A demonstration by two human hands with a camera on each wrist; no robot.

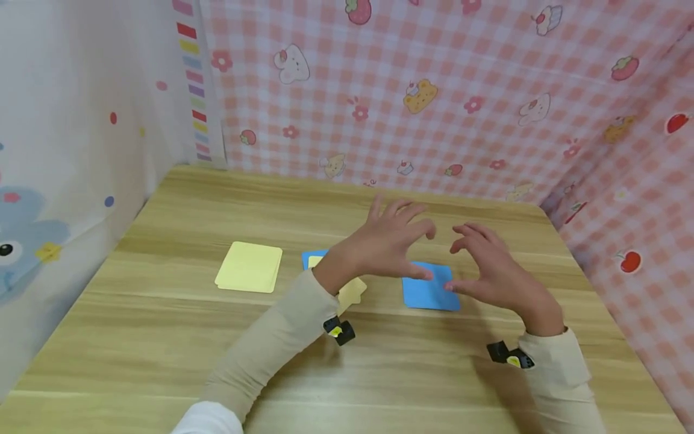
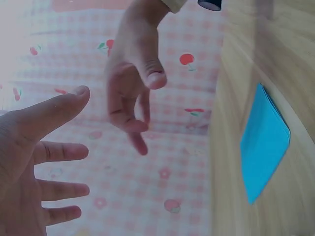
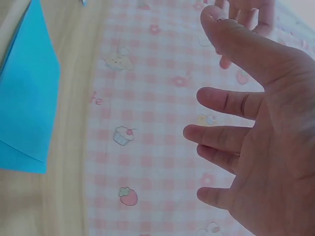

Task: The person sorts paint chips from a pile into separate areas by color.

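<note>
Cards (image 1: 248, 265) lie in three groups across a wood-grain table (image 1: 390, 374). At the left sits a yellow stack (image 1: 252, 268), its layers slightly out of line at the edge. A mixed pile (image 1: 352, 292) takes the middle, with yellow cards lying at differing angles over a blue card (image 1: 314, 254) that shows along the far edge; the left wrist covers much of this group, so its count is hard to judge. At the right lies a blue stack (image 1: 430, 295), flat on the wood, with more than one layer visible at its edge in the wrist views.

Both hands are raised above the table around the blue stack, apart from each other and clear of the cards. The left hand (image 1: 387, 241) reaches across the mixed pile, palm turned toward the other hand, its fingers spread and relaxed, holding nothing. The right hand (image 1: 490, 271) faces it from the other side, fingers loosely bent and parted, likewise empty. In the head view both thumbs point inward, their tips overlapping the blue stack. Beige sleeves (image 1: 287, 328) cover the forearms, and a small black device (image 1: 338, 331) shows at each wrist.
</note>
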